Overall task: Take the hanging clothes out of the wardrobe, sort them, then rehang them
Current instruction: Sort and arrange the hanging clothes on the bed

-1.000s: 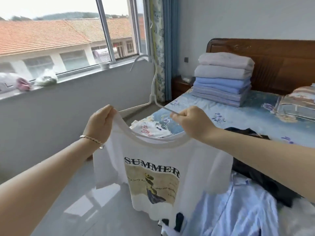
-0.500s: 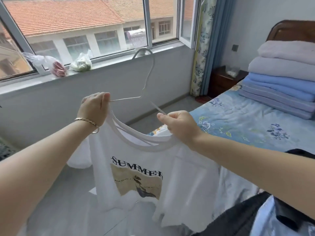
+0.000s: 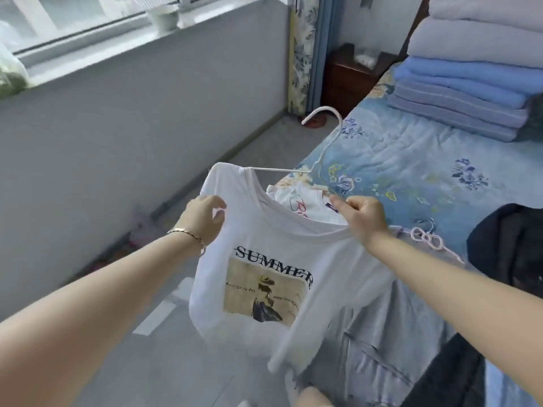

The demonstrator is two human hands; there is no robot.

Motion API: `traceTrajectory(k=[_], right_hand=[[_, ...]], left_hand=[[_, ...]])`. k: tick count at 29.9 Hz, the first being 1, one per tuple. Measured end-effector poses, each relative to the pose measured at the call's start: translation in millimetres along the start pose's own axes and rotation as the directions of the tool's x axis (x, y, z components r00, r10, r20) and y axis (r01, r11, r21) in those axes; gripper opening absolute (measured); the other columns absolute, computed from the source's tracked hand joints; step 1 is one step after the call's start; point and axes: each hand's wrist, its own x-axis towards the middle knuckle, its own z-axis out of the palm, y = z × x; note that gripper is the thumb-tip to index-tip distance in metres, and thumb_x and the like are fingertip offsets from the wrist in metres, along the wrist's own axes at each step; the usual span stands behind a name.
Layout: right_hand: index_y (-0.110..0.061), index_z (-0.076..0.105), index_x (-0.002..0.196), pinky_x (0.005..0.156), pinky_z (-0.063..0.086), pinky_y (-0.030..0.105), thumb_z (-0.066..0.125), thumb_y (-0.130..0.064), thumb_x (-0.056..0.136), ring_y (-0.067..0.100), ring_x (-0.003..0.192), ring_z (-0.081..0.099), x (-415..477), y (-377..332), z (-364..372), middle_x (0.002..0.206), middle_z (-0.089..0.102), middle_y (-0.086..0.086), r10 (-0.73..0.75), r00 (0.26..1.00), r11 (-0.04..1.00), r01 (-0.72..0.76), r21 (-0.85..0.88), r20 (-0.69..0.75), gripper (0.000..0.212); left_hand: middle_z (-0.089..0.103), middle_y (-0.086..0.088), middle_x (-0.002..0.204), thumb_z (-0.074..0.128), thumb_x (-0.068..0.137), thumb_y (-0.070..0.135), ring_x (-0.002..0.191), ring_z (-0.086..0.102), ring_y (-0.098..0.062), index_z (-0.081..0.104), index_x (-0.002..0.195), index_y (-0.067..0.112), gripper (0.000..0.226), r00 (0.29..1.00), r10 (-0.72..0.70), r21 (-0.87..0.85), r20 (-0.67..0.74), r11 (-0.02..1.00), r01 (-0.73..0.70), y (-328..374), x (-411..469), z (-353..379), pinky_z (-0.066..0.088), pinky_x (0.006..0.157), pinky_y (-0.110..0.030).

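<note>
A white T-shirt [image 3: 258,301] printed "SUMMER" hangs in front of me over the floor beside the bed. A thin white wire hanger [image 3: 323,133] sits in its neck, its hook pointing up and away, with one arm inside the left shoulder. My left hand [image 3: 202,218] grips the shirt's left shoulder. My right hand [image 3: 361,215] pinches the collar and the hanger's other arm at the right shoulder. Another white printed shirt [image 3: 299,198] lies on the bed behind the collar.
The bed [image 3: 411,160] with a blue floral cover is on the right, holding stacked folded blankets [image 3: 470,83], a dark garment [image 3: 511,245], a light blue garment [image 3: 370,348] and a second hanger [image 3: 429,236]. A nightstand [image 3: 349,80], curtain [image 3: 305,54] and windowsill wall [image 3: 117,113] lie ahead and left.
The view has tilted down toward the floor and bed. The shirt's left shoulder now covers the hanger's left arm, and my left hand has shifted down onto the fabric.
</note>
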Motion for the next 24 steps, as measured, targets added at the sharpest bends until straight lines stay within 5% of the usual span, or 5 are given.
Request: traceTrajectory(k=[4,9,19,21,24], right_hand=[[-0.02,0.021,0.047,0.044,0.017,0.025,0.063,-0.027,0.088,0.009,0.039,0.026,64.8,55.9,14.2,0.036,0.024,-0.001,0.079,0.99,0.991,-0.09,-0.096,-0.118,0.06],[-0.012,0.024,0.047,0.044,0.02,0.025,0.059,-0.033,0.09,0.014,0.048,0.029,166.6,151.5,29.8,0.045,0.023,0.004,0.197,0.965,0.933,-0.238,-0.268,-0.172,0.059],[-0.013,0.035,0.054,0.067,0.035,0.038,0.046,-0.048,0.092,0.035,0.079,0.047,312.8,365.4,73.7,0.067,0.051,0.013,0.351,0.933,0.789,-0.342,-0.51,-0.082,0.053],[-0.016,0.06,0.082,0.091,0.036,0.041,0.047,-0.045,0.093,0.035,0.109,0.046,319.1,395.4,84.8,0.11,0.057,0.016,0.415,0.909,0.685,-0.338,-0.645,-0.037,0.034],[-0.01,0.046,0.132,0.104,0.029,0.042,0.053,-0.038,0.091,0.034,0.128,0.034,318.0,417.0,95.3,0.142,0.037,0.012,0.476,0.875,0.609,-0.398,-0.686,-0.085,0.049]], left_hand=[[0.069,0.0,0.096,0.043,0.09,0.015,0.078,0.061,-0.022,0.059,0.087,0.025,0.02,0.978,-0.132,0.01,0.161,0.991,0.132,3.0,50.6,47.5,0.046,0.064,-0.027],[0.069,-0.006,0.103,0.042,0.088,0.011,0.097,0.06,-0.027,0.056,0.086,0.027,0.021,0.947,-0.241,0.047,0.212,0.971,0.236,7.1,134.5,128.6,0.05,0.083,-0.036],[0.068,-0.005,0.099,0.04,0.088,0.007,0.088,0.061,-0.024,0.054,0.089,0.023,0.022,0.896,-0.353,0.022,0.269,0.933,0.36,6.6,279.3,292.1,0.047,0.074,-0.03],[0.068,-0.003,0.1,0.041,0.089,0.008,0.087,0.061,-0.022,0.055,0.089,0.024,0.022,0.887,-0.366,0.048,0.28,0.929,0.368,6.5,293.8,312.3,0.046,0.073,-0.029],[0.067,0.002,0.102,0.041,0.091,0.011,0.088,0.06,-0.02,0.054,0.091,0.027,0.021,0.877,-0.357,0.101,0.321,0.934,0.343,9.8,304.7,330.2,0.047,0.074,-0.028]])
